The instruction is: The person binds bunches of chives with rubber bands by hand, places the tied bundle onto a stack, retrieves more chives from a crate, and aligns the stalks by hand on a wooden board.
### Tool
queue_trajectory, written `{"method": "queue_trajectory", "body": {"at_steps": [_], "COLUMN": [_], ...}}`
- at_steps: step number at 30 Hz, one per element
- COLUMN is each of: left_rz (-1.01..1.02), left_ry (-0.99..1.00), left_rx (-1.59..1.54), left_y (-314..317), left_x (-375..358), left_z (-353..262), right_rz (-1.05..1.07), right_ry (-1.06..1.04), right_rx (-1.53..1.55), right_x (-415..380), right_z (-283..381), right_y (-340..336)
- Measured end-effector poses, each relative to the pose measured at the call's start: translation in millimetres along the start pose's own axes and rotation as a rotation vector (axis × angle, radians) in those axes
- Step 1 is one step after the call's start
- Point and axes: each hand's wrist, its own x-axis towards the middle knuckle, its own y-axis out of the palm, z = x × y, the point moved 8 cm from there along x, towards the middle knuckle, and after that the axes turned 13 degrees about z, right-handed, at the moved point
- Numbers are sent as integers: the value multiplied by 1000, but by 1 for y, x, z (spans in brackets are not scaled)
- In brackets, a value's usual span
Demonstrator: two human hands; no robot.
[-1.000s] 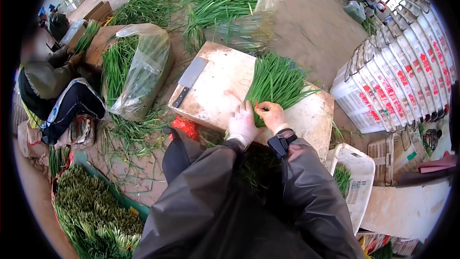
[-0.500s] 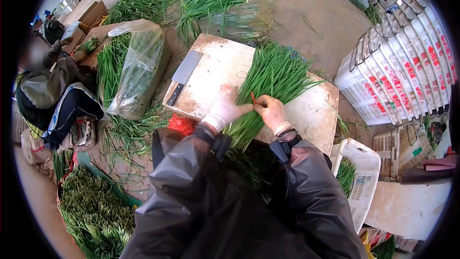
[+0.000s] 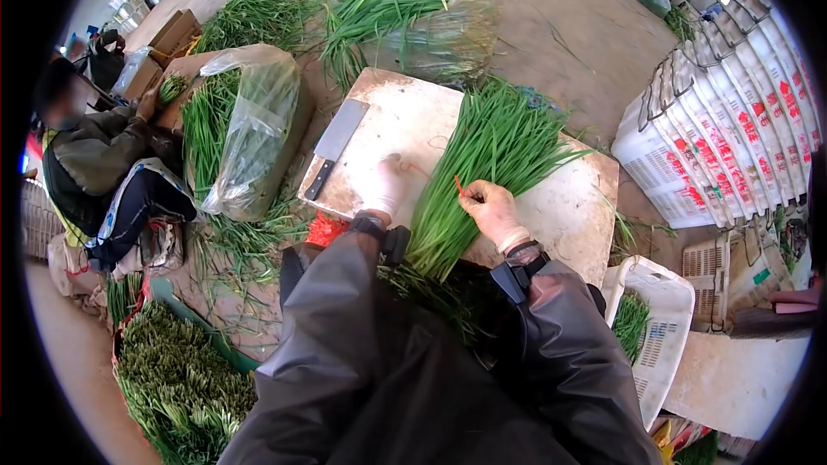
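Observation:
A bundle of long green leafy stalks, looking like garlic chives (image 3: pixel 491 142), lies across a stained white board (image 3: pixel 405 112). My right hand (image 3: pixel 494 215), thinly gloved, is closed in a pinch at the bundle's right side, with the end of a red tie (image 3: pixel 459 183) sticking up from its fingertips. My left hand (image 3: pixel 388 185), in a whitish glove, is apart from the stalks on their left. It is slightly blurred with its fingers curled in, and a thin reddish strand runs from it toward the bundle. A cleaver (image 3: pixel 338 139) with a black handle rests flat left of that hand.
Red ties (image 3: pixel 326 228) lie in a pile at the board's near left corner. Plastic-wrapped greens (image 3: pixel 258 133) stand left, beside a seated person (image 3: pixel 112 155). Stacked white crates (image 3: pixel 715 120) are at right. A white basket (image 3: pixel 659 327) holds greens near my right arm.
My left hand has drawn back leftward from the bundle and from my right hand. My right hand keeps its pinch at the tie. The view has shifted slightly.

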Motion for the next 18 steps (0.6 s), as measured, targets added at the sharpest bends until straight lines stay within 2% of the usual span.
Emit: {"method": "queue_trajectory", "body": {"at_steps": [11,18], "left_rz": [150,371], "left_ry": [72,284], "left_rx": [-74,-58], "left_y": [14,-9], "left_x": [9,-31], "left_z": [-15,-88], "right_rz": [18,-2], "right_ry": [9,-33], "right_rx": [-8,-74], "right_x": [-3,-2], "right_z": [9,14], "right_y": [-3,-3]}}
